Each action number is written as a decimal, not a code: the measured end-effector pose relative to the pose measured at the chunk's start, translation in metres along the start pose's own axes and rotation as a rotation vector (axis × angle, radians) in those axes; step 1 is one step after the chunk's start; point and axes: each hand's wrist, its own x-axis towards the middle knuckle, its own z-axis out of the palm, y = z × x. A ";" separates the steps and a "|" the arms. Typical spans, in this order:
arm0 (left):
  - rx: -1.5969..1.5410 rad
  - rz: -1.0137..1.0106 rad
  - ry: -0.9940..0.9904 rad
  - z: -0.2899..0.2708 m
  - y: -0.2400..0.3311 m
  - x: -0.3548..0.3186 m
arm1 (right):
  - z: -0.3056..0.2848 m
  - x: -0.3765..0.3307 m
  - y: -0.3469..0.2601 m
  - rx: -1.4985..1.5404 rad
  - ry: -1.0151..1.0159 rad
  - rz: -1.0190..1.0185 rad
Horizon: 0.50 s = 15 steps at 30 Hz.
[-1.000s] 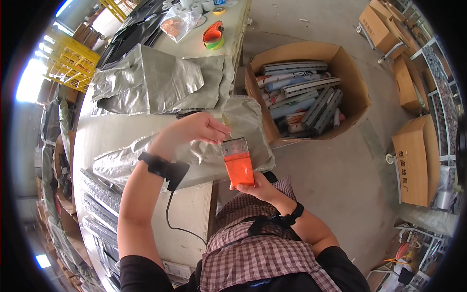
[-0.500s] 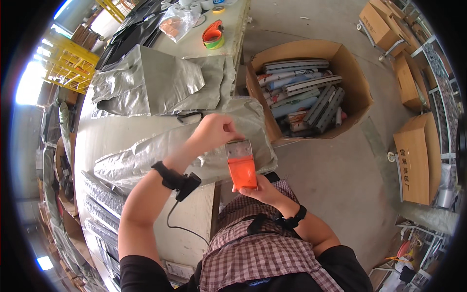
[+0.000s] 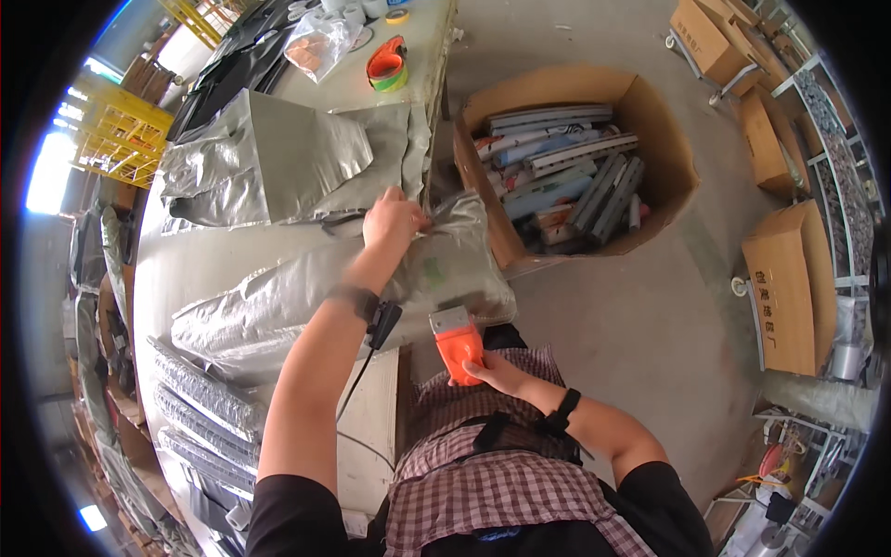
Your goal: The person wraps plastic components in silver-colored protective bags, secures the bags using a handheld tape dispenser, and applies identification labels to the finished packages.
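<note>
My right hand (image 3: 501,373) grips an orange tape dispenser (image 3: 458,353) with a metal plate at its far end, held in front of my apron. Farther off, my left hand (image 3: 393,225) has its fingers closed at the gathered end of a long package in grey plastic wrapping (image 3: 362,278), which lies along the table. The fingertips are partly hidden, but they appear to pinch the crumpled film. A dark, thin-handled object (image 3: 343,219) lies just left of that hand; its kind is unclear.
A flattened grey plastic sheet (image 3: 306,158) lies on the table (image 3: 176,269), past the package. An open cardboard box (image 3: 668,158) of wrapped rolls stands to the right. Several film-wrapped bundles (image 3: 204,390) lie at left. Farther back are an orange-and-green roll (image 3: 388,65) and yellow tape (image 3: 397,16).
My left hand has moved away from the dispenser's metal end to the package's gathered end. The dispenser has dropped slightly toward my body and tilted in my right hand.
</note>
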 end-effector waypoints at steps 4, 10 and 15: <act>0.244 0.199 0.131 -0.014 -0.002 -0.008 | -0.012 -0.004 -0.013 0.169 0.009 -0.006; 0.051 0.130 -0.592 -0.037 0.003 -0.042 | -0.009 -0.002 0.024 0.118 -0.304 -0.112; 0.070 0.131 -0.504 -0.024 0.006 -0.070 | -0.049 0.025 0.006 -0.146 0.270 0.086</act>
